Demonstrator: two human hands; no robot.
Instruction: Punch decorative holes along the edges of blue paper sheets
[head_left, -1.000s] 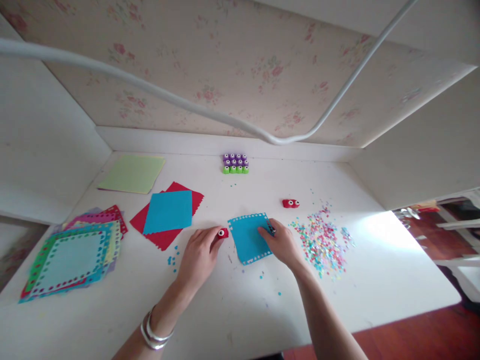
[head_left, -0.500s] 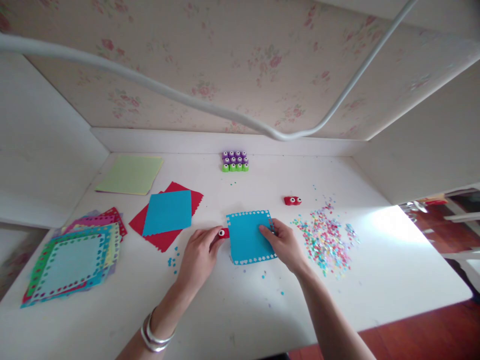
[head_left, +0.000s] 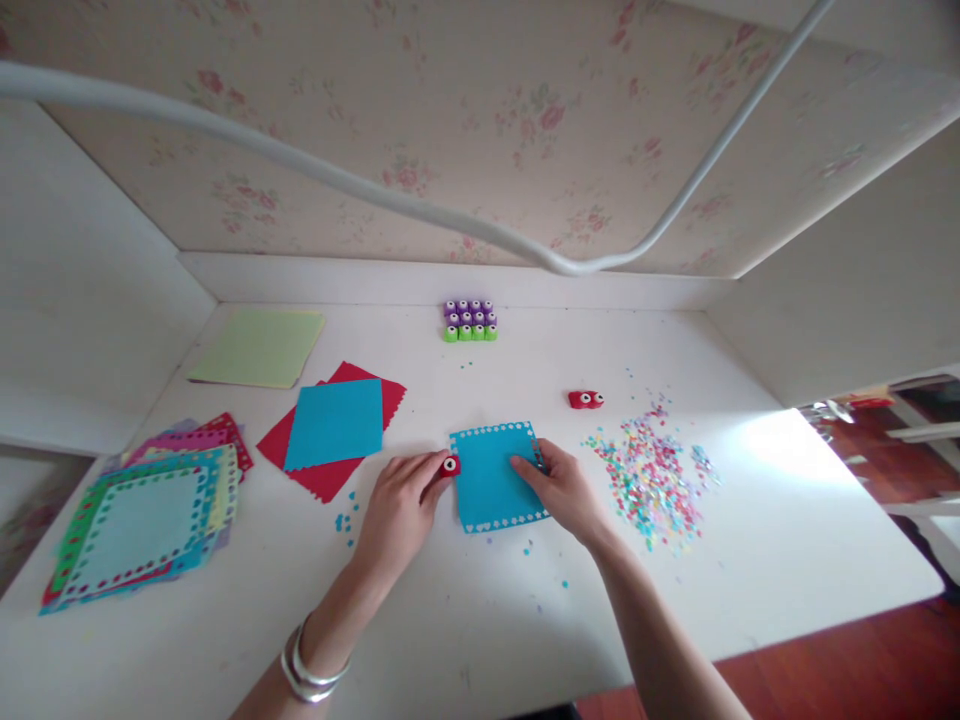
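A small blue paper square (head_left: 491, 478) with punched holes along its edges lies flat on the white table (head_left: 480, 620). My left hand (head_left: 401, 510) is closed on a small red paper punch (head_left: 448, 465) set against the paper's left edge. My right hand (head_left: 564, 488) pinches the paper's right edge, fingers closed on it. Bangles circle my left wrist.
A stack of punched coloured sheets (head_left: 146, 515) lies at the left, a blue sheet on a red one (head_left: 334, 425) beside it, and a pale green sheet (head_left: 259, 347) behind. Purple and green punches (head_left: 470, 321) stand at the back, another red punch (head_left: 586, 400) and confetti (head_left: 652, 475) at the right.
The blue square has been turned from tilted to straight and shifted slightly left, so its left edge now meets the red punch. Both hands kept their hold.
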